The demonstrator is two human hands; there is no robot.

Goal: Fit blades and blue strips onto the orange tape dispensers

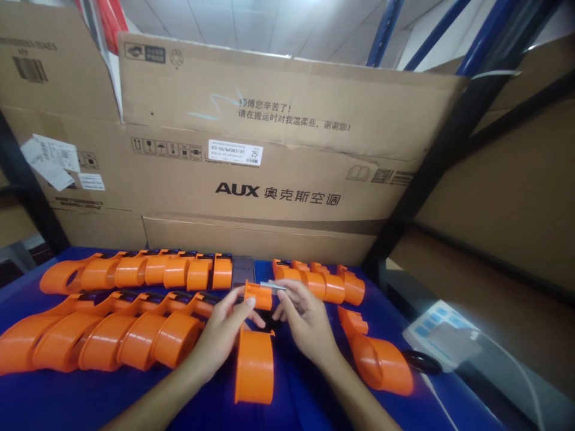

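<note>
Both hands meet over the middle of the blue bench [54, 401], and they hold together one orange tape dispenser [255, 353]. Its round body points toward the person and lies low on the bench between the two wrists, while its narrow front end is lifted up to the fingertips. The left hand [224, 335] has its fingers closed on the left side of this front end, with the thumb on top. The right hand [305, 323] grips the right side with bent fingers, and there it pinches a small grey metal blade [273, 285] that lies across the tip of the dispenser. On the left, two rows of orange dispensers [135, 305] lie tightly one behind another. A shorter row [323, 281] lies behind the right hand, and one single dispenser [381, 359] lies just beside the right wrist. A big cardboard box [278, 161] with the print AUX stands behind the bench. At the right edge lies a white device with blue buttons [442, 335].
</note>
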